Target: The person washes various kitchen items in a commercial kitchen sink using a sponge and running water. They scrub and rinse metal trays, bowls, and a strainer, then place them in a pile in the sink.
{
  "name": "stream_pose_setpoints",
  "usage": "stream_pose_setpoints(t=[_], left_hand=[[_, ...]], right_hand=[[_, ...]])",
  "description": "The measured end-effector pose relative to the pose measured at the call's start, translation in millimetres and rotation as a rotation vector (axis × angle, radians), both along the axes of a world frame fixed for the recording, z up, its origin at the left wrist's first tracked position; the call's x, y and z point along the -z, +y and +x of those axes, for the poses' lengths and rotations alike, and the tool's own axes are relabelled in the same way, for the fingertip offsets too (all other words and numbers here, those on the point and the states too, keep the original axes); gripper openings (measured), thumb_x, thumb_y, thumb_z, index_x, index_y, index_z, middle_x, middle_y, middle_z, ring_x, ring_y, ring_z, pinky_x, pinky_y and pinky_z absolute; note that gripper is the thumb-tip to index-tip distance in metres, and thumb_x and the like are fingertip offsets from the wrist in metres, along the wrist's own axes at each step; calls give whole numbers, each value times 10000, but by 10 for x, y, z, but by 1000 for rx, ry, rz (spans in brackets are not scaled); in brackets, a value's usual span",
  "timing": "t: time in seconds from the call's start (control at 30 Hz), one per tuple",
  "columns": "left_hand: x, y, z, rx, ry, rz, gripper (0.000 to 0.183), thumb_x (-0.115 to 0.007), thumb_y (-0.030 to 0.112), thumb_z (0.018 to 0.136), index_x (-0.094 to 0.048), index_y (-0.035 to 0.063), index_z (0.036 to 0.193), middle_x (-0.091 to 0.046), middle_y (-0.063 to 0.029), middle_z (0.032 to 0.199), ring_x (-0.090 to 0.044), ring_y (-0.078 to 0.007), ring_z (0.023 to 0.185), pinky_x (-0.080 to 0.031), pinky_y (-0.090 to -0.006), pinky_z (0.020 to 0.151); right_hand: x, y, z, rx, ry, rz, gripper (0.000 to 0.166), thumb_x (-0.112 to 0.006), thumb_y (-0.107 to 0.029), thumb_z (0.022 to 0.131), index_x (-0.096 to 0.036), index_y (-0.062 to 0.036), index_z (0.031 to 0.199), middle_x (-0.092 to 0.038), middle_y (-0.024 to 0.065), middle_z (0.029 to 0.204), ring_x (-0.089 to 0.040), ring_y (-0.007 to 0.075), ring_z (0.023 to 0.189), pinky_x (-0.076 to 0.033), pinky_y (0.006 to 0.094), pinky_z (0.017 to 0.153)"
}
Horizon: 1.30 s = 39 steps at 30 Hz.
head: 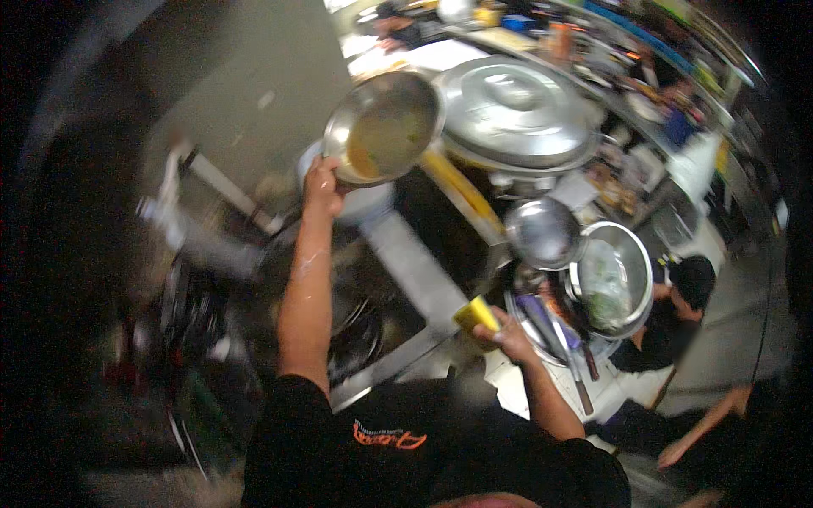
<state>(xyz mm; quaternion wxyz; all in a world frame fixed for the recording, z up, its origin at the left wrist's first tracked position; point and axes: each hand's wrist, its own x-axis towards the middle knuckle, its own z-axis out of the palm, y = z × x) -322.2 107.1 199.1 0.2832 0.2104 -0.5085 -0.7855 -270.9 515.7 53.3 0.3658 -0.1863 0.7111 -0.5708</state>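
My left hand grips the rim of a round metal bowl, held out ahead of me and tilted so its inside shows. A little brownish liquid with green bits lies in the bowl. Lower down, my right hand holds a yellow sponge over the corner of a metal sink rim. Beneath my arms the sink basin is dark, and what lies in it is blurred.
Right of the bowl sits a large lidded pot. Nearer are a small metal bowl, a deep pot with wet greens, and a basin with knives. A faucet stands at left. Other people are at right.
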Motion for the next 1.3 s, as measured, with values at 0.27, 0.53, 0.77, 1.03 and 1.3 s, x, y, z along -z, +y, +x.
stream_pose_setpoints(t=[0.27,0.53,0.77,1.03,1.3], left_hand=[[1544,-986,3022,-360,-424,148,638,-547,152,745,-348,60,1344,-462,-102,1287,-449,-264,1164,-384,-408,948],[1727,-1044,3318,-331,-571,115,580,-534,205,823,-302,99,1344,-476,-145,1235,-493,-297,1067,-447,-484,806],[2558,-1676,2744,-525,-424,-219,572,-561,233,853,-333,74,1352,-510,-136,1228,-503,-269,1100,-401,-358,914],[2563,-1958,2142,-455,-788,-792,453,-536,346,868,-497,100,1247,-565,-204,1143,-543,-348,1059,-422,-395,890],[2527,-1654,2450,-337,-847,8,545,-486,449,890,-459,64,1275,-542,-171,1198,-518,-310,1093,-413,-413,891]], right_hand=[[-290,-1500,930,-309,-49,-70,523,-688,-364,770,-539,-33,1147,-584,51,990,-528,145,889,-415,277,794],[-266,-2177,1482,-449,-160,-56,409,-704,-286,774,-566,-44,1074,-592,33,937,-525,129,858,-407,264,783],[-274,-2250,1117,-380,-106,-39,517,-695,-371,766,-534,-47,1135,-589,52,984,-539,154,897,-417,285,811],[-186,-2277,774,-316,-73,-57,635,-664,-405,784,-469,-23,1252,-567,111,1119,-535,198,1000,-419,311,867],[208,-2850,296,-220,199,-237,605,-580,-317,859,-379,2,1332,-472,138,1273,-447,222,1165,-346,326,976]])
